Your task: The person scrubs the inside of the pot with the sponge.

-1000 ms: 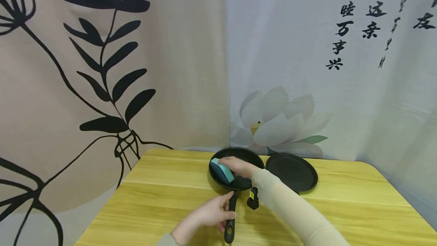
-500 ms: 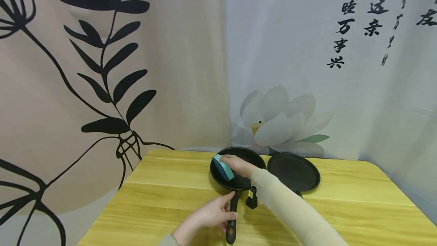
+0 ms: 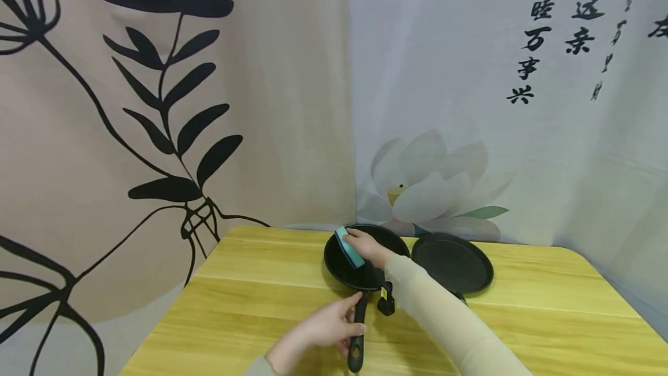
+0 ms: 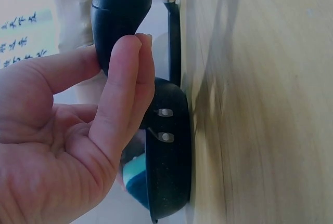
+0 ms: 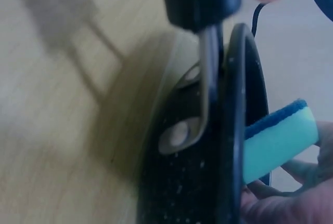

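Observation:
A black frying pan (image 3: pixel 386 241) lies on the table with its handle toward the person. My left hand (image 3: pixel 330 322) grips the pan's black handle (image 3: pixel 356 344); in the left wrist view its fingers (image 4: pixel 117 86) and thumb close round it. Inside the pan, my right hand (image 3: pixel 369 248) holds a sponge (image 3: pixel 349 247), light teal with a dark blue layer. The right wrist view shows the sponge (image 5: pixel 283 138) tilted on edge over the pan's rim line, with fingers behind it. The sponge's underside contact is hidden there by the pan wall (image 5: pixel 192 187).
A flat black round pan (image 3: pixel 453 264) lies just right of the frying pan, its handle mostly covered by the right sleeve (image 3: pixel 449 318). A small black device (image 3: pixel 386 300) hangs at the right wrist. Behind the wooden table (image 3: pixel 250 283) is a printed curtain (image 3: pixel 292 103).
My right hand has slid the sponge slightly toward the pan's far side and turned it, so less dark blue shows. The left hand keeps its grip on the handle. The head view has shifted slightly.

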`<control>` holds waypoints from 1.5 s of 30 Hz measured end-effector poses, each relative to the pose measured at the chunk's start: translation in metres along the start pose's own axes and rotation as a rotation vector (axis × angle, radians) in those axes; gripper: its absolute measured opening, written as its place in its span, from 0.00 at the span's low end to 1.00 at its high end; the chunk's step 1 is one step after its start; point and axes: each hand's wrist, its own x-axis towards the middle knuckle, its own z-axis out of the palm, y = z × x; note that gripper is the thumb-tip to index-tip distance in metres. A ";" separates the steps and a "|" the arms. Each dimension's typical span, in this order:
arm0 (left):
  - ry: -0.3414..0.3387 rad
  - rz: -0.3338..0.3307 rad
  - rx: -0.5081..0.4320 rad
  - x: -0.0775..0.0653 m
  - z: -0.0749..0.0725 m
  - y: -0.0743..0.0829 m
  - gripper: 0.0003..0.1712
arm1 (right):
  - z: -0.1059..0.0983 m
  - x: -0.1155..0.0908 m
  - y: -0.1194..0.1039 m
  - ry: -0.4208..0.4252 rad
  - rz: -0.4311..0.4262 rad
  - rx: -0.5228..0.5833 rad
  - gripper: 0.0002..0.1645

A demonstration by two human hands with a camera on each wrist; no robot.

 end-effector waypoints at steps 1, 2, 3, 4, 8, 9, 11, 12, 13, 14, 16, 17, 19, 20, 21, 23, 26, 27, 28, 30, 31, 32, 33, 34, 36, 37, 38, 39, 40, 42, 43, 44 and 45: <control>0.000 0.001 0.000 0.000 0.000 0.000 0.41 | -0.001 0.001 0.001 0.013 -0.004 -0.007 0.34; 0.000 0.002 0.003 0.001 0.000 0.001 0.40 | -0.002 0.002 0.002 0.023 -0.007 -0.014 0.34; 0.000 0.002 0.006 0.001 0.001 0.001 0.40 | -0.004 0.002 0.003 0.034 -0.015 -0.019 0.34; 0.001 0.002 0.008 0.001 0.001 0.001 0.40 | -0.005 0.003 0.003 0.044 -0.018 -0.024 0.34; 0.003 0.004 0.014 0.002 0.001 0.001 0.40 | -0.009 0.003 0.005 0.077 -0.025 -0.050 0.34; 0.003 0.004 0.015 0.002 0.001 0.001 0.40 | -0.011 0.003 0.005 0.086 -0.025 -0.061 0.33; 0.002 0.006 0.013 0.002 0.001 0.002 0.40 | -0.013 0.003 0.006 0.103 -0.027 -0.080 0.33; 0.002 0.007 0.015 0.001 0.001 0.003 0.40 | -0.014 0.003 0.007 0.111 -0.029 -0.091 0.33; 0.001 0.009 0.015 0.001 0.001 0.003 0.40 | -0.016 0.003 0.007 0.120 -0.034 -0.107 0.32; 0.002 0.010 0.014 0.001 0.001 0.004 0.41 | -0.017 0.003 0.008 0.127 -0.037 -0.124 0.32; 0.003 0.013 0.014 0.001 0.001 0.004 0.41 | -0.019 0.004 0.009 0.142 -0.048 -0.162 0.32; 0.005 0.013 0.014 0.001 0.001 0.004 0.41 | -0.020 0.004 0.009 0.148 -0.052 -0.186 0.32; 0.009 0.017 0.012 0.001 0.002 0.005 0.41 | -0.022 0.004 0.010 0.157 -0.069 -0.240 0.31; 0.010 0.019 0.011 0.001 0.002 0.005 0.41 | -0.023 0.005 0.010 0.155 -0.077 -0.271 0.31; 0.011 0.022 0.012 0.002 0.002 0.004 0.41 | -0.024 0.005 0.011 0.151 -0.089 -0.304 0.31; 0.012 0.027 0.013 0.002 0.002 0.004 0.41 | -0.026 0.005 0.012 0.137 -0.113 -0.372 0.30; 0.010 0.032 0.014 0.003 0.002 0.003 0.41 | -0.028 0.005 0.015 0.120 -0.155 -0.481 0.30; 0.008 0.032 0.016 0.003 0.002 0.003 0.41 | -0.028 0.005 0.015 0.115 -0.160 -0.513 0.30; 0.007 0.031 0.016 0.003 0.002 0.003 0.41 | -0.029 0.005 0.015 0.112 -0.159 -0.539 0.30; 0.004 0.028 0.017 0.003 0.002 0.003 0.41 | -0.029 0.005 0.015 0.103 -0.143 -0.586 0.28; 0.003 0.025 0.019 0.003 0.001 0.003 0.41 | -0.030 0.004 0.014 0.097 -0.132 -0.611 0.28; 0.002 0.023 0.020 0.002 0.001 0.002 0.41 | -0.030 0.003 0.012 0.084 -0.101 -0.621 0.27; 0.002 0.022 0.019 0.002 0.001 0.002 0.41 | -0.030 0.002 0.011 0.073 -0.088 -0.649 0.27; 0.003 0.021 0.019 0.002 0.001 0.002 0.41 | -0.031 0.001 0.009 0.062 -0.080 -0.672 0.26; 0.006 0.021 0.016 0.002 0.001 0.002 0.41 | -0.031 -0.001 0.005 0.032 -0.064 -0.730 0.26; 0.008 0.020 0.014 0.002 0.001 0.002 0.41 | -0.032 -0.001 0.003 0.017 -0.062 -0.761 0.26; 0.010 0.021 0.011 0.001 0.001 0.002 0.41 | -0.032 -0.002 0.001 0.003 -0.061 -0.789 0.26; 0.013 0.021 0.010 0.001 0.000 0.002 0.41 | -0.033 -0.002 0.000 -0.013 -0.058 -0.812 0.27; 0.014 0.021 0.008 0.001 0.000 0.001 0.41 | -0.033 -0.001 -0.002 -0.025 -0.057 -0.829 0.27; 0.013 0.024 0.007 0.001 0.000 0.001 0.41 | -0.034 0.000 -0.003 -0.047 -0.046 -0.858 0.27; 0.013 0.025 0.009 0.001 0.000 0.001 0.41 | -0.034 0.000 -0.003 -0.058 -0.040 -0.871 0.27; 0.013 0.026 0.012 0.001 0.000 0.000 0.41 | -0.035 0.001 -0.003 -0.067 -0.037 -0.876 0.27; 0.014 0.027 0.015 0.001 0.000 0.000 0.41 | -0.035 0.001 -0.003 -0.077 -0.034 -0.880 0.27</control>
